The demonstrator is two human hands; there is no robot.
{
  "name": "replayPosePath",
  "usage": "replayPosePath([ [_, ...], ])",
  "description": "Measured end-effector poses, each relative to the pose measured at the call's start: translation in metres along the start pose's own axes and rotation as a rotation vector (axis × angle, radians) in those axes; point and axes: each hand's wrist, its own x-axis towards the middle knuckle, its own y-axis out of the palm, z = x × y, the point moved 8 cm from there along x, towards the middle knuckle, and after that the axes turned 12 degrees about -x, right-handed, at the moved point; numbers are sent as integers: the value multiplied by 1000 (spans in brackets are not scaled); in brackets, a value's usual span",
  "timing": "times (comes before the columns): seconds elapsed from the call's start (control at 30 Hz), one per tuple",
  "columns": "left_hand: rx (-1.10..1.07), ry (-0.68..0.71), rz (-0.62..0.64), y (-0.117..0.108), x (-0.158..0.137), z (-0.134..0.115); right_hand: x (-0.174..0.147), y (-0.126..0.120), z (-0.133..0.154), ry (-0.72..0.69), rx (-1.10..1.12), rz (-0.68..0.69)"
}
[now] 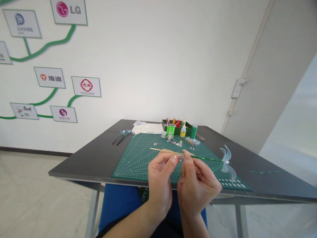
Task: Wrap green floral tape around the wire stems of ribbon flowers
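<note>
A thin flower stem (206, 158) is held nearly level above the front of the green cutting mat (138, 158). Its left end is bare and gold-coloured, while the part to the right is green. At the right tip sits a pale blue, translucent flower (226, 162) with curved petals. My left hand (160, 175) is closed, thumb and fingers pinching the stem near its bare part. Close beside it, my right hand (196, 181) pinches the stem where the green begins. Whatever else lies between the fingertips is hidden.
Behind the hands are small scissors (178, 143), a bright green tub (170, 130), a glue bottle (183, 131), a green thread spool (193, 132) and a dark green box (163, 123) of spools. Blue flowers on stems (123, 136) lie left. Green thread scraps (264, 172) lie right.
</note>
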Motion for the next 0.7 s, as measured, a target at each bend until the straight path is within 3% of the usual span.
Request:
replayPosePath([
  [0.2,35,2,6,-3,3,0,0,8,-3,117,27,112],
  [0.47,139,70,50,-9,9,-6,9,7,-8,290,219,74],
  [0.6,268,174,117,-21,28,-22,25,-1,-8,270,297,41],
  [0.7,374,272,71,-32,40,-47,32,-4,-14,247,258,113],
])
